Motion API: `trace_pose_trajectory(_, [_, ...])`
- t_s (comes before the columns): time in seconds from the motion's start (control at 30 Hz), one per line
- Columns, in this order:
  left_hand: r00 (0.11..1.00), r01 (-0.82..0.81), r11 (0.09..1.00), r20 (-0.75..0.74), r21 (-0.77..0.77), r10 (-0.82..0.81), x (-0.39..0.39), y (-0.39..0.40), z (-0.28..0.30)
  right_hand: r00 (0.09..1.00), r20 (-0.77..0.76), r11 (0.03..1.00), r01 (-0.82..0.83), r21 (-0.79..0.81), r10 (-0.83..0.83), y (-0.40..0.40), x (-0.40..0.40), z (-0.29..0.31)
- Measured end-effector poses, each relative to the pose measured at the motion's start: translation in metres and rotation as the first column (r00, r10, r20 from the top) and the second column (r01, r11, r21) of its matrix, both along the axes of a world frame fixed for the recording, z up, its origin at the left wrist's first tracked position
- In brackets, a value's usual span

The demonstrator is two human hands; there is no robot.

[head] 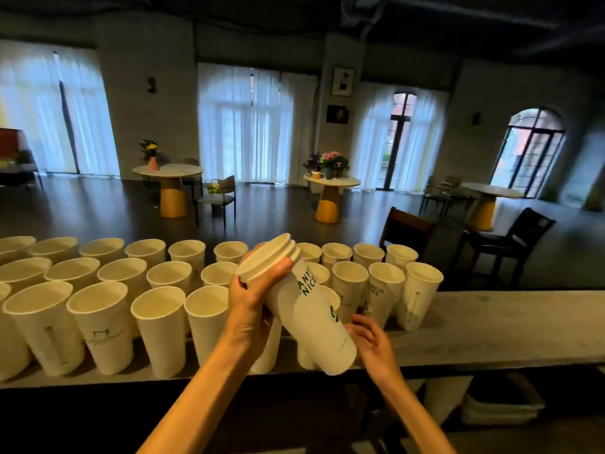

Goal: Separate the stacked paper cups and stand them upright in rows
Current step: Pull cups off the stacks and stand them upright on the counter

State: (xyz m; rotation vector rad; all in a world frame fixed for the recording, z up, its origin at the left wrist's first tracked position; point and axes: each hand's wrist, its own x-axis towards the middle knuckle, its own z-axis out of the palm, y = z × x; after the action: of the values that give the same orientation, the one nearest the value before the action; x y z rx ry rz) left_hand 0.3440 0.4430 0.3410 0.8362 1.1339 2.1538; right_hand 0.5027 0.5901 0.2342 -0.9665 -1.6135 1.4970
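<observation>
Above a long counter lined with upright cups, a left hand pinches the top rims of a tilted cup stack while the right hand, fingers spread, cradles its base. Light, crushable paper likely favours gripping near the stiffer rims.

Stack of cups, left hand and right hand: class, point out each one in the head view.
stack of cups [311, 309]: head view, printed side wall.
left hand [253, 298]: head view, back of hand.
right hand [371, 344]: head view, palm.
</observation>
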Motion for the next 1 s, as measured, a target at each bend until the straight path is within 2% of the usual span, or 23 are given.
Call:
trace_pose_trajectory(0.07, [0.996,0.091,0.996,0.015,-0.006,-0.091,0.024,0.012,-0.014,0.999,-0.027,0.999,-0.028,-0.039,0.027,-0.011,0.016,0.021])
trace_pose_trajectory(0.2, [0.968,0.246,0.968,0.058,-0.052,-0.243,0.053,0.025,-0.037,0.963,-0.052,0.956,-0.268,-0.122,0.264,-0.036,0.049,0.039])
trace_pose_trajectory(0.23, [0.966,0.256,0.964,0.059,-0.075,-0.252,0.055,0.025,-0.042,0.944,-0.004,0.937,-0.328,-0.122,0.33,-0.04,0.054,0.037])
trace_pose_trajectory(0.33, [0.965,0.262,0.96,0.053,-0.095,-0.258,0.061,0.027,-0.046,0.91,0.196,0.931,-0.36,-0.065,0.366,-0.049,0.061,0.038])
trace_pose_trajectory(0.5, [0.994,0.101,0.994,-0.042,-0.044,-0.103,0.056,0.037,-0.037,0.928,0.269,0.949,-0.296,0.108,0.259,-0.028,0.064,0.023])
trace_pose_trajectory(0.57, [0.999,0.043,0.999,-0.023,-0.007,-0.043,0.051,0.039,-0.027,0.932,0.325,0.953,-0.234,0.193,0.163,-0.01,0.064,0.007])
trace_pose_trajectory(0.63, [0.998,-0.049,0.997,0.049,0.055,0.046,0.041,0.04,-0.014,0.932,0.336,0.952,-0.217,0.216,0.136,0.011,0.061,-0.006])
trace_pose_trajectory(0.8, [0.948,-0.283,0.935,0.21,0.213,0.239,0.01,0.025,0.023,0.978,0.167,0.988,-0.135,0.073,0.121,0.056,0.043,-0.024])
trace_pose_trajectory(1.0, [0.898,-0.42,0.886,0.231,0.197,0.374,0.016,0.023,0.016,0.958,0.193,0.977,-0.214,-0.024,0.214,0.089,0.017,-0.035])
